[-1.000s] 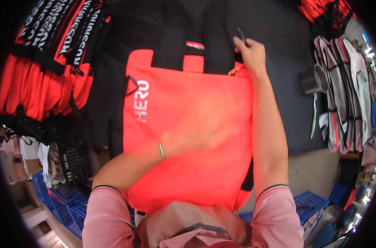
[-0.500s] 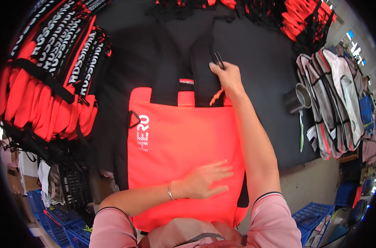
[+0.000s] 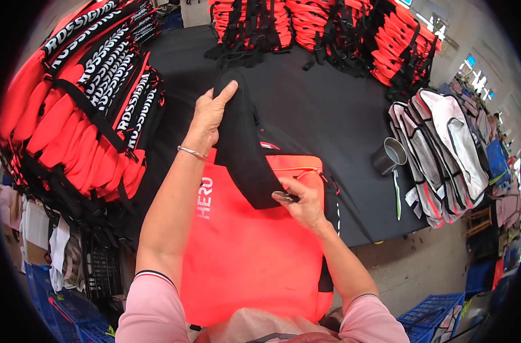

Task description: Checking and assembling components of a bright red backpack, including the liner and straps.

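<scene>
A bright red-orange backpack (image 3: 254,257) with white lettering lies before me on the black-covered table (image 3: 340,120). Its wide black shoulder strap (image 3: 246,151) is pulled out slantwise over the bag's upper part. My left hand (image 3: 207,117) grips the strap's far end, thumb stretched along it. By the strap's near end is my right hand (image 3: 305,204), fingers closed round small metal thread snips (image 3: 286,196). Most of the snips is hidden in that hand, and whether their tips touch the strap I cannot tell.
Stacked red and black bags (image 3: 94,108) stand at the left, and more red bags (image 3: 403,46) line the back. To the right are a grey metal mug (image 3: 389,156), a pale green-white slim tool (image 3: 397,194) and grey-white bags (image 3: 443,154). A blue crate (image 3: 432,314) sits low right.
My left hand has moved from over the bag to the strap and taken hold of it. My right hand, with the snips, has come nearer. The strap has swung down over the bag.
</scene>
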Tool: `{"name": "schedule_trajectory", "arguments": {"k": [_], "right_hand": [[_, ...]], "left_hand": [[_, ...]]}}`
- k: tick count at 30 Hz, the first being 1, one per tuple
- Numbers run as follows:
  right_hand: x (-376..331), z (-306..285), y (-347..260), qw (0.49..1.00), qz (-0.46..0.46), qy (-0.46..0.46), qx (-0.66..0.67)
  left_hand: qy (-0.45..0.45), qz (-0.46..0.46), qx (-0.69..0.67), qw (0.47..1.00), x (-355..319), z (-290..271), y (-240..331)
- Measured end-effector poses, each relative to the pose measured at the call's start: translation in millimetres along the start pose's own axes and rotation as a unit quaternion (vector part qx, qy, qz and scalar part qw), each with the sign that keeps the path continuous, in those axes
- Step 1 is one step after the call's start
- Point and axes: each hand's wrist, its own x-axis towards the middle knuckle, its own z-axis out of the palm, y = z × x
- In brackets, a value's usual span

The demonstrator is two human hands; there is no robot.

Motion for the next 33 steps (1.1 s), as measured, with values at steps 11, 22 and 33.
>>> {"name": "schedule_trajectory", "arguments": {"k": [11,22,33], "right_hand": [[-52,-32,-87,0.991,0.107,0.077,0.035],[-103,-5,-48,0.894,0.312,-0.013,0.322],[-122,-32,-63,0.97,0.226,0.085,0.025]], "left_hand": [[-0.357,-0.031,0.123,0.925,-191,49,-56],[-0.27,0.237,0.35,0.865,-254,27,-69],[-0.194,0.108,0.242,0.944,-258,9,-104]]}}
